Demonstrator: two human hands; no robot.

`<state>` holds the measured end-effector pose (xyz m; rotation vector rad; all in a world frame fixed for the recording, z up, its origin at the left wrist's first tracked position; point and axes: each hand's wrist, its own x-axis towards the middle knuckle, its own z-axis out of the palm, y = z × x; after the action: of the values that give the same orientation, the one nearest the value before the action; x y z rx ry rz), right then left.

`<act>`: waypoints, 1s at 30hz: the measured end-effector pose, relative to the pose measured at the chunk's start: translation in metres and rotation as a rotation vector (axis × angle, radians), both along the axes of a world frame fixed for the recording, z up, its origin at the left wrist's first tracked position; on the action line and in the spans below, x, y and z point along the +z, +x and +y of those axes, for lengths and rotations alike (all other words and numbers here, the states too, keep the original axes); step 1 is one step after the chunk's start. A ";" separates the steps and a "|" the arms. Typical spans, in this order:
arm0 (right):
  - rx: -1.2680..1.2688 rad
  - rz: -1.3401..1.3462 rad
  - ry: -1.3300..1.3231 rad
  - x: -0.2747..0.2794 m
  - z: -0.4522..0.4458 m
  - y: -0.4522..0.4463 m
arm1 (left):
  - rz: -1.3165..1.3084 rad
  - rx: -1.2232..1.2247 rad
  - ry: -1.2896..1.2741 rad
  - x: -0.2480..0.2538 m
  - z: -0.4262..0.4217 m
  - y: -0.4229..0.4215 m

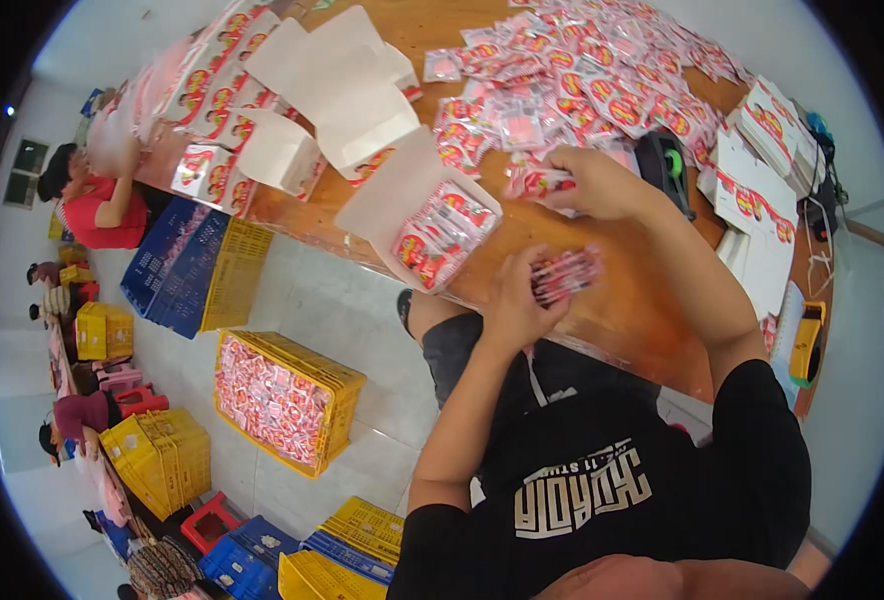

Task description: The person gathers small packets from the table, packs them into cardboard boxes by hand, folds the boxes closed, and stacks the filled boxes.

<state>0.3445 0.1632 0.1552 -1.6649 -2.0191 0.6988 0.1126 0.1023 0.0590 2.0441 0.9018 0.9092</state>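
My left hand (522,312) is closed around a small stack of pink-and-red packets (568,274), their edges facing outward. My right hand (597,183) grips a pink-and-red packet (536,182) just above the wooden table (622,310); its fingertips are partly hidden. Left of both hands stands an open white carton (377,208) with its lid folded back. Rows of the same packets (442,235) lie inside it. Beyond my right hand, a large heap of loose packets (582,85) spreads over the table.
More open white boxes (352,110) and filled printed boxes (207,170) line the table's left. A black pouch (665,165) and stacked flat cartons (757,210) sit at right. A yellow crate of packets (277,400) stands on the floor. Across the table, a person in red (112,205) works.
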 end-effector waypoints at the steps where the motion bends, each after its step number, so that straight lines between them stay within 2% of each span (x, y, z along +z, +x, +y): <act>1: 0.070 0.019 -0.132 -0.002 -0.014 0.005 | -0.029 0.016 -0.010 0.000 -0.002 0.002; 2: 0.141 0.042 -0.259 -0.003 -0.025 0.010 | -0.056 0.034 -0.014 0.000 -0.003 0.004; 3: 0.214 0.001 -0.367 -0.002 -0.033 0.013 | -0.039 0.109 0.207 -0.001 0.000 0.005; 6: 0.204 0.152 -0.287 -0.013 -0.060 0.011 | -0.052 0.020 0.083 -0.003 0.002 0.004; 7: 0.264 0.045 -0.258 -0.003 -0.067 0.006 | -0.060 -0.020 0.021 -0.003 0.001 0.002; 8: 0.268 0.052 -0.261 -0.002 -0.078 -0.003 | -0.053 -0.017 0.016 -0.003 0.000 0.000; 10: 0.271 -0.395 0.163 0.002 -0.098 -0.023 | -0.008 -0.061 -0.047 0.000 0.001 -0.001; 11: 0.223 -0.410 -0.035 -0.004 -0.099 -0.037 | -0.002 -0.052 0.011 0.001 0.000 -0.001; 15: 0.200 -0.329 0.190 -0.036 -0.089 -0.033 | -0.090 -0.066 -0.069 0.002 -0.002 -0.006; 17: 0.124 -0.292 0.049 -0.027 -0.089 -0.027 | -0.144 -0.020 0.119 0.007 -0.008 -0.004; 18: 0.140 -0.292 0.062 -0.020 -0.089 -0.027 | -0.116 0.020 0.227 0.004 -0.013 -0.013; 20: 0.046 -0.295 0.041 -0.013 -0.096 -0.029 | -0.123 0.162 0.267 -0.002 -0.032 -0.043; 21: 0.035 -0.319 0.026 -0.020 -0.098 -0.028 | -0.124 0.261 0.342 0.013 -0.033 -0.057; 23: 0.045 -0.280 0.047 -0.034 -0.096 -0.019 | -0.183 0.541 0.332 -0.019 -0.034 -0.086; 24: 0.052 -0.248 0.078 -0.036 -0.091 -0.019 | -0.165 0.573 0.261 -0.018 -0.021 -0.098; 26: 0.017 -0.169 0.002 -0.002 -0.085 -0.029 | -0.071 0.539 0.175 -0.012 0.014 -0.119; 27: -0.043 -0.102 -0.074 0.020 -0.079 -0.034 | 0.089 0.480 0.233 -0.011 0.029 -0.129; 28: -0.062 -0.062 -0.105 0.034 -0.071 -0.042 | 0.088 0.489 0.237 -0.002 0.041 -0.126; 30: -0.073 0.002 -0.052 0.058 -0.055 -0.062 | 0.017 0.320 0.105 0.015 0.062 -0.115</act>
<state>0.2823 0.1082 0.2129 -1.7566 -1.9441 0.7325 -0.0023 0.1642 0.0737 2.0314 1.2377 1.1306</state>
